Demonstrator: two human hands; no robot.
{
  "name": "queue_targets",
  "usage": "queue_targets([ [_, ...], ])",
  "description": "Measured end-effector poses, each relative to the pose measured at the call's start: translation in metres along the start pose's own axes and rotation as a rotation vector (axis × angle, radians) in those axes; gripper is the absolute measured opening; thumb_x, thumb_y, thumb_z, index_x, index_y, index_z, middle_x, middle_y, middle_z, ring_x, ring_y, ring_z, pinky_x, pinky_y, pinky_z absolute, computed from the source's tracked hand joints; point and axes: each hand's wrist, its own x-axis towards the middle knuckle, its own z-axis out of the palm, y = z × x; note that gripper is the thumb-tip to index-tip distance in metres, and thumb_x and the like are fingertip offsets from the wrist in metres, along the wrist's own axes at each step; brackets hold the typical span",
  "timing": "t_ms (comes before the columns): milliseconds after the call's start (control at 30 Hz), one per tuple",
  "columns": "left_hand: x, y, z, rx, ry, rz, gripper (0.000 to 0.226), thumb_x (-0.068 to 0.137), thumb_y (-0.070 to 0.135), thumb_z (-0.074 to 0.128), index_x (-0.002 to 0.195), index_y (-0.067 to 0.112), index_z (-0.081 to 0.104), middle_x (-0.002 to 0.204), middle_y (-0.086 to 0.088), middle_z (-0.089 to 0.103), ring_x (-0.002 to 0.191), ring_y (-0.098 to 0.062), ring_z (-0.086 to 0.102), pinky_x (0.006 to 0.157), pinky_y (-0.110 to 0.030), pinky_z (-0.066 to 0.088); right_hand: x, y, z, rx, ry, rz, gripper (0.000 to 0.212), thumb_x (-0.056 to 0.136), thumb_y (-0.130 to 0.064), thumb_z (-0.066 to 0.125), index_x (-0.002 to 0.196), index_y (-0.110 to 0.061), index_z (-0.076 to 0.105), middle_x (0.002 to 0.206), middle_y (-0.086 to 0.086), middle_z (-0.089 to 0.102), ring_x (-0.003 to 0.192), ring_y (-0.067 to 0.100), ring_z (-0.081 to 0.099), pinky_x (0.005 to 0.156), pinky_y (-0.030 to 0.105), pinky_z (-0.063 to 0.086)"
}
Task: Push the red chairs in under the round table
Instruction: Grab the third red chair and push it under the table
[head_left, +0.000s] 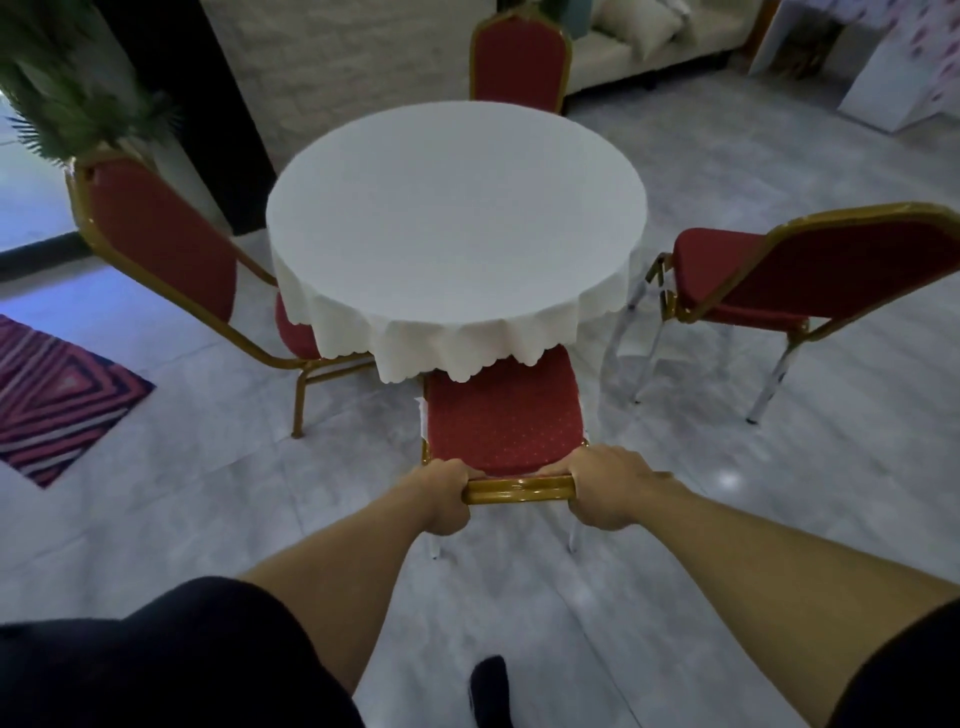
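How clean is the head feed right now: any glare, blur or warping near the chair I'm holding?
Head view: dim, bluish light; a glare spot on the floor right of the near chair; wide-angle bending at the edges; plant top left smeared; both hands sharp.

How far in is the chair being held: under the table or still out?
Partly in. The held chair's seat front lies under the tablecloth; most of the seat shows. The left hand and right hand grip its top rail.

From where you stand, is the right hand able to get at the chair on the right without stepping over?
Probably not. The right hand is gripping the near chair by its top rail, and the right-side chair stands off across open floor, seemingly beyond arm's reach. Nothing blocks the path, though.
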Motion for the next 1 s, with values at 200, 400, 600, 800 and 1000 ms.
queue_targets([
  [200,0.048,0.005,-0.032,-0.006,-0.053,0.024,0.059,0.087,0.004,0.051,0.139,0.031,0.064,0.105,-0.005,0.069,0.099,-0.026,0.066,0.088,-0.039,0.058,0.042,0.032,-0.036,-0.029,-0.043,-0.029,0.074,0.091,-0.013,0.05,0.137,-0.071,0.05,0.092,-0.009,0.067,0.081,0.019,0.064,0.069,0.034,0.052],
  [400,0.061,0.023,-0.032,-0.032,-0.048,0.021,0.046,0.084,0.005,0.055,0.122,0.027,0.071,0.097,-0.003,0.07,0.092,-0.024,0.068,0.087,-0.041,0.062,0.048,0.055,-0.045,-0.034,-0.067,-0.016,0.06,0.092,-0.018,0.054,0.129,-0.066,0.054,0.09,-0.011,0.063,0.078,0.013,0.062,0.067,0.032,0.048],
  [600,0.063,0.028,-0.031,-0.034,-0.042,-0.001,0.048,0.088,0.004,0.055,0.126,0.029,0.069,0.099,-0.001,0.067,0.098,-0.024,0.066,0.09,-0.039,0.059,0.048,0.06,-0.044,-0.033,-0.065,-0.019,0.065,0.091,-0.017,0.052,0.131,-0.069,0.051,0.093,-0.01,0.068,0.081,0.016,0.065,0.067,0.032,0.049],
  [800,0.058,0.034,-0.031,-0.073,-0.074,-0.041,0.057,0.09,0.006,0.054,0.14,0.032,0.061,0.111,-0.004,0.064,0.107,-0.028,0.064,0.092,-0.039,0.055,0.044,0.061,-0.047,-0.013,-0.075,-0.031,0.058,0.089,-0.02,0.056,0.132,-0.059,0.06,0.097,-0.008,0.071,0.084,0.018,0.067,0.069,0.033,0.05],
  [1000,0.049,0.044,-0.035,-0.13,-0.054,-0.074,0.028,0.088,0.037,0.067,0.115,0.026,0.066,0.107,-0.001,0.066,0.104,-0.024,0.066,0.081,-0.031,0.046,0.043,0.07,-0.048,0.051,-0.038,-0.058,0.04,0.079,-0.054,0.079,0.116,-0.04,0.071,0.099,-0.011,0.072,0.09,0.017,0.067,0.08,0.037,0.056],
])
